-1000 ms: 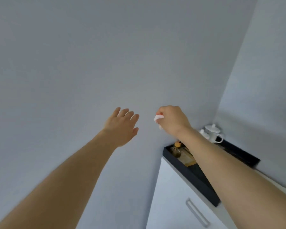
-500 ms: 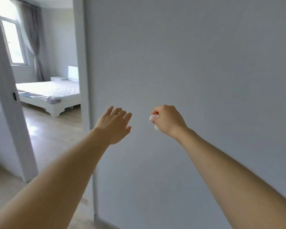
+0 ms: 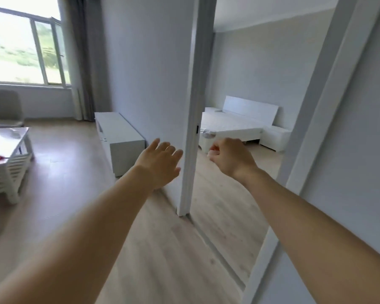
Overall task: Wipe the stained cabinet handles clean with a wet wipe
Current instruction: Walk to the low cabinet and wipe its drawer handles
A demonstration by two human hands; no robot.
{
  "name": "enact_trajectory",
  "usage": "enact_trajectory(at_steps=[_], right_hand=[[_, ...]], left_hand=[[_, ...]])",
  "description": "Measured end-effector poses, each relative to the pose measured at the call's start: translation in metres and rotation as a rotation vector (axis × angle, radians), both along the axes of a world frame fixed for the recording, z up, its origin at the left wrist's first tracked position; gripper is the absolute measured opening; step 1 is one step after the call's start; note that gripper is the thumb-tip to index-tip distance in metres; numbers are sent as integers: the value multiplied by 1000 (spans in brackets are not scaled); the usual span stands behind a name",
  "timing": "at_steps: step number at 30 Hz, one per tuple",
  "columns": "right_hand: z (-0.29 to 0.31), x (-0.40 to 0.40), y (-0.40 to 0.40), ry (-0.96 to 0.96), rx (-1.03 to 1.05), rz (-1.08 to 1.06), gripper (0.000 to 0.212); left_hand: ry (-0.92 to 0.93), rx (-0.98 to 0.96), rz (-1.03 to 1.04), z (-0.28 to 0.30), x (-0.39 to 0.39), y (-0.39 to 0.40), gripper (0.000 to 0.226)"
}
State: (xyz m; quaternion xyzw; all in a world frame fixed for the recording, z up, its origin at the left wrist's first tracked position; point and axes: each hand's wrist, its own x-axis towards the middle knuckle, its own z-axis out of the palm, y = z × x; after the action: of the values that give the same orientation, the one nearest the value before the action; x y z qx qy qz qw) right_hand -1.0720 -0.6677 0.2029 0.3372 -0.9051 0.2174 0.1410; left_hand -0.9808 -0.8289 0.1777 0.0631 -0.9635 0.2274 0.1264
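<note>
My left hand is stretched out in front of me, fingers apart, holding nothing. My right hand is closed into a fist beside it; a small white scrap of wet wipe shows at its fingertips, blurred. A long low white cabinet stands against the grey wall ahead of my left hand. No cabinet handles are clear in this view.
A white door frame post stands between my hands, with a bedroom and white bed behind it. A white coffee table and a grey chair are at the left under a window. A grey wall fills the right edge.
My view has swung left, from the white cabinet with the black tray, past a bare wall, to the living room and bedroom doorway. Both hands keep the same pose.
</note>
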Motion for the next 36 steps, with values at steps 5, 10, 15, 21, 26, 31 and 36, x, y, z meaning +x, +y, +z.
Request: enact_trajectory(at_steps=[5,10,15,21,26,31,36], right_hand=[[-13,-13,-123,4,33,146,17],[-23,-43,-252,-48,-34,256,16],[-26,-80,-379,-87,-99,335,14],[-38,-107,-533,-155,-23,425,15],[-51,-122,-672,-127,-4,488,16],[-65,-148,-813,-145,-12,458,16],[-54,-188,-937,-193,-54,360,13]], left_hand=[[-6,29,142,-13,7,-107,49],[-25,-17,233,-10,1,-226,55],[19,89,369,-3,-25,-354,54],[9,141,473,-40,-25,-495,53],[35,193,550,-60,-38,-625,55],[33,165,482,-62,-73,-760,54],[-43,104,411,-42,-117,-893,55]])
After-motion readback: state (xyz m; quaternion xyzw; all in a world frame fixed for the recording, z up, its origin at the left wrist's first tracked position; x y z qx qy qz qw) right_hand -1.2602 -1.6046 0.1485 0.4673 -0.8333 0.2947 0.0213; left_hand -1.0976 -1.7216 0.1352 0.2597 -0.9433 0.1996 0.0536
